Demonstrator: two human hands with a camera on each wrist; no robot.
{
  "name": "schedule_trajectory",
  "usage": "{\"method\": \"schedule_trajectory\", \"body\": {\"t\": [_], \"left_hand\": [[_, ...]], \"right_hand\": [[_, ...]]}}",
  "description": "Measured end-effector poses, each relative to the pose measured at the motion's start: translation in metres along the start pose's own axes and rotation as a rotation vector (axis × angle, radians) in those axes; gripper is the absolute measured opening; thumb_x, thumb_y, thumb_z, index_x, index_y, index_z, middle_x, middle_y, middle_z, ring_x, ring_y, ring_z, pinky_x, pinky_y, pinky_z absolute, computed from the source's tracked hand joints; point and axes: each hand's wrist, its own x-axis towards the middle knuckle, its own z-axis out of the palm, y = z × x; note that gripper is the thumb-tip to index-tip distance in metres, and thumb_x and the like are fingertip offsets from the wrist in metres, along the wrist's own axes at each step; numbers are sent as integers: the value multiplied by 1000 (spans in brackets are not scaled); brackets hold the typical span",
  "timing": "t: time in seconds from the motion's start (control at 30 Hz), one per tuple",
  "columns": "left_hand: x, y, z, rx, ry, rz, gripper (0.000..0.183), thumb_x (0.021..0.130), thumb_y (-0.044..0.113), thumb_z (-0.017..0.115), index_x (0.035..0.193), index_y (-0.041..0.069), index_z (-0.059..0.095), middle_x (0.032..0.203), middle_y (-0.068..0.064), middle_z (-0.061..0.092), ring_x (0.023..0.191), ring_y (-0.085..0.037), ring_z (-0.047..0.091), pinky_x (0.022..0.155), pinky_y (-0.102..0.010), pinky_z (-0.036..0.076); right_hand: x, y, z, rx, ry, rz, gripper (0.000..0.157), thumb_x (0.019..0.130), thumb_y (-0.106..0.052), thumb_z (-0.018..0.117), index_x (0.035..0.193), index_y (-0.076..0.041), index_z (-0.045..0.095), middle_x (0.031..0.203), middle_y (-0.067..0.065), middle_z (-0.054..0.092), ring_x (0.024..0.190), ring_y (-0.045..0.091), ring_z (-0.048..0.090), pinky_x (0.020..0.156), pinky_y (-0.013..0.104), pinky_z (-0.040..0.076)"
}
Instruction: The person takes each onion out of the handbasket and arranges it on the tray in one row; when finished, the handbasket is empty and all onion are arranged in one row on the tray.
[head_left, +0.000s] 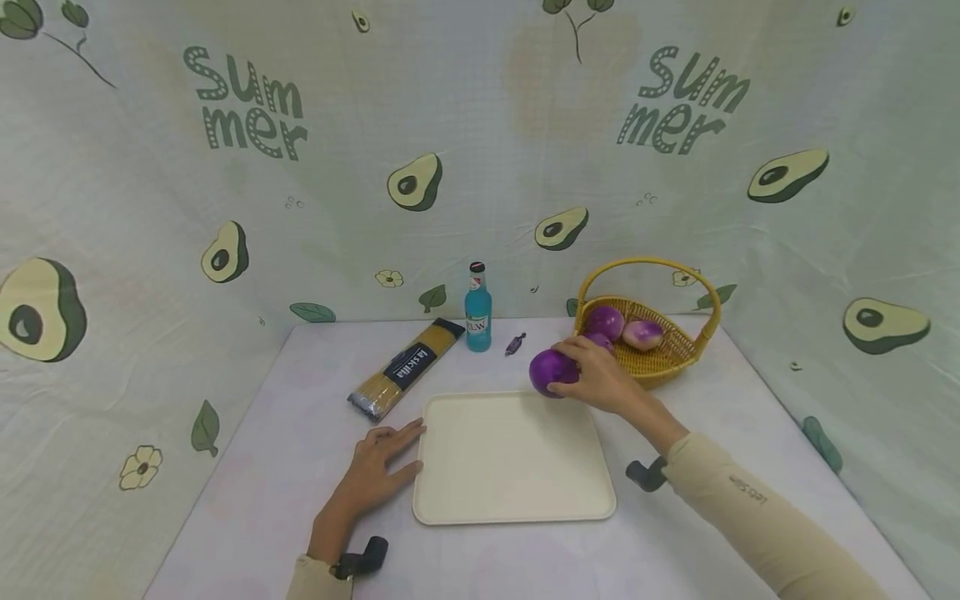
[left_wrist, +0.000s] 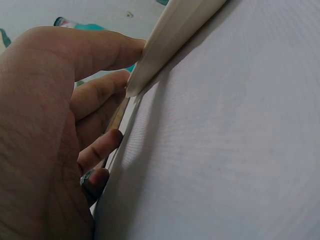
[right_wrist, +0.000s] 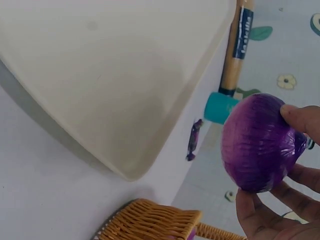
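A purple onion (right_wrist: 260,142) is gripped between the thumb and fingers of my right hand (head_left: 600,377). In the head view this onion (head_left: 551,372) is over the far right corner of a cream tray (head_left: 513,458), in front of the basket. My left hand (head_left: 375,471) lies at the tray's left edge, thumb and fingertips touching the rim. The left wrist view shows its thumb and a finger against the tray's edge (left_wrist: 155,50), the fingers fairly straight.
Behind the right hand stands a wicker basket (head_left: 686,362) with a tall handle, holding several purple onions (head_left: 643,334). At the back are a blue bottle (head_left: 478,312), a small purple wrapped candy (head_left: 515,344) and a pack of spaghetti (head_left: 408,367). A printed cloth hangs behind the table.
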Motion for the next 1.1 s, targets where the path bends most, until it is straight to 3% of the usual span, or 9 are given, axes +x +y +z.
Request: {"method": "schedule_trajectory", "body": {"t": [0.77,1.1], "left_hand": [[1,2,-2,-3,-13,-16,59,91,43,68,147,35,52,151,21,44,129,-22,40,104,-52,31],[0,2,-2,1,-12,-13,58,91,46,67,147,35,52,151,22,44,130,-22,40,103,-53,32]], "right_hand": [[3,-9,11,19,-11,-17,66,81,-30,85,136,-4,60,135,19,56,122,38,54,95,52,50],[5,-16,13,27,-34,18,66,81,-31,85,136,-7,61,136,17,55,122,37,54,93,53,51]]}}
